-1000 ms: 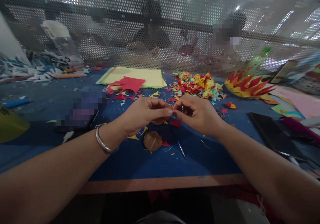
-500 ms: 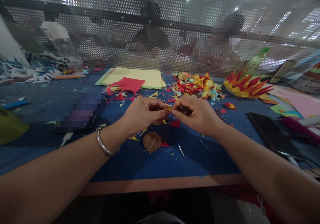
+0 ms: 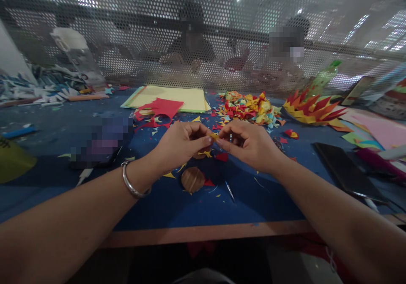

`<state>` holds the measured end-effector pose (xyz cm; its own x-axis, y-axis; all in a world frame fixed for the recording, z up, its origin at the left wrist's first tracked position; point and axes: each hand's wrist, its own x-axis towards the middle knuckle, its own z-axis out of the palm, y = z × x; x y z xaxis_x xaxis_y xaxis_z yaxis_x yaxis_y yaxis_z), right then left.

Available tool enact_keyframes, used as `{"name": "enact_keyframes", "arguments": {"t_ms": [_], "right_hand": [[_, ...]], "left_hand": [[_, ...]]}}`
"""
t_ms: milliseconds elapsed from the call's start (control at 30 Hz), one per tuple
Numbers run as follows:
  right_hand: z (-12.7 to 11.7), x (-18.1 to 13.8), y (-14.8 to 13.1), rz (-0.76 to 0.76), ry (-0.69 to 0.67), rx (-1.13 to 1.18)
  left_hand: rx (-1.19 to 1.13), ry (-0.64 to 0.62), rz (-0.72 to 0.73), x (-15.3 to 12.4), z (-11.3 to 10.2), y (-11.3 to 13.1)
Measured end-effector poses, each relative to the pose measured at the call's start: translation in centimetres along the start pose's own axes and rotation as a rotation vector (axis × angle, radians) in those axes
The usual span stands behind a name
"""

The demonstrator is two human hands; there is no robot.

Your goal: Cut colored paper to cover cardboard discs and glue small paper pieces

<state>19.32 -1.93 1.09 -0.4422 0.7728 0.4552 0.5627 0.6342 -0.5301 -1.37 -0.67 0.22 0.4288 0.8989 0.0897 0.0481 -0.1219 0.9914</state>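
Observation:
Between the fingertips of both hands is a small yellow piece of paper (image 3: 214,137), mostly covered by the fingers. My left hand (image 3: 187,142) pinches it from the left, and my right hand (image 3: 242,142) pinches it from the right. Just beneath them on the blue table lie a round wooden disc (image 3: 193,179), a second disc (image 3: 199,155) partly hidden by my left hand, and a red paper piece (image 3: 221,157). A thin pointed tool (image 3: 229,191) rests to the right of the nearer disc. Yellow scraps (image 3: 169,175) are scattered around.
Behind my hands are a stack of pale yellow paper (image 3: 177,96), a cut red sheet (image 3: 166,106) and a heap of folded paper bits (image 3: 250,108). A spiky paper flower (image 3: 314,108) stands at right. Phones lie at left (image 3: 103,142) and right (image 3: 347,170). A perforated screen (image 3: 142,43) closes off the back.
My fingers have shifted very slightly around the yellow paper, which shows a little differently between the fingertips. Both hands stay in the same place and nothing else has moved.

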Motion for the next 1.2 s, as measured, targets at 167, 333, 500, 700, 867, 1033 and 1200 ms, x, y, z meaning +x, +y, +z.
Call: {"name": "enact_keyframes", "arguments": {"t_ms": [167, 333, 500, 700, 867, 1033, 1200], "right_hand": [[0.2, 0.0, 0.0, 0.022, -0.025, 0.047], [0.3, 0.1, 0.0, 0.029, -0.037, 0.057], [0.3, 0.1, -0.1, 0.031, -0.068, 0.056], [0.4, 0.0, -0.1, 0.016, -0.126, 0.071], [0.1, 0.1, 0.5, 0.069, -0.125, 0.097], [0.1, 0.1, 0.5, 0.069, -0.135, 0.115], [0.4, 0.1, 0.4, 0.045, -0.168, 0.064]], "left_hand": [[0.061, -0.010, 0.038, 0.0, 0.1, 0.0], [0.302, 0.023, 0.109, -0.1, 0.2, 0.2], [0.469, 0.037, 0.159, -0.2, 0.5, 0.4], [0.653, -0.015, 0.171, -0.1, -0.1, 0.8], [0.686, -0.055, 0.077, 0.1, -1.7, 1.2], [0.435, -0.053, 0.155, 0.1, -1.4, 0.9], [0.338, -0.102, 0.157, 0.2, -0.3, 0.1]]}}
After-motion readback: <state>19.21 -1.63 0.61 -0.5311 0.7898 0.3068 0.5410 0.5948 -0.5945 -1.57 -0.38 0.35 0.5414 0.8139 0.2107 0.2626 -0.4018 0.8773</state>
